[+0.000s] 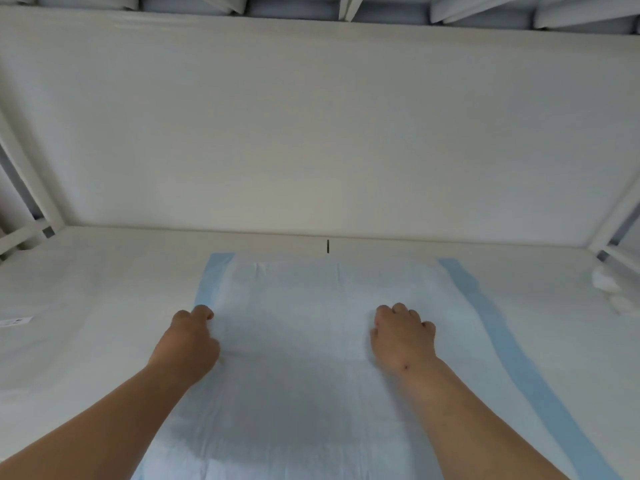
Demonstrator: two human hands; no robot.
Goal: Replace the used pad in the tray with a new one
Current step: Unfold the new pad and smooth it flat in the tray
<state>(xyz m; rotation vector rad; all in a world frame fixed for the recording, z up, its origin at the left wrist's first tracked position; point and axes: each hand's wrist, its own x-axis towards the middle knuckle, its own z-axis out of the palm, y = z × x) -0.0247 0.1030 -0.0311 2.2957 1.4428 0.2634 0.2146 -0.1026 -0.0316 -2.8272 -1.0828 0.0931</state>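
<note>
the left hand (188, 344) rests on the pad (298, 341) near its left blue border, fingers curled under in a loose fist, knuckles down on the sheet, holding nothing that shows. the right hand (401, 336) lies on the pad further right, palm down, fingers bent and tucked toward the sheet; whether they pinch any of the material i cannot tell. both bare forearms reach in from the near edge

the pad is white with a blue strip down each long side, spread flat on the pale floor of the tray (86, 306), its far edge just short of the back wall. a short dark mark (327, 246) sits on the floor just beyond that edge. a small white label (15, 321) lies at the far left, well apart from the pad, and a crumpled white wad (611, 289) sits in the right rear corner
</note>
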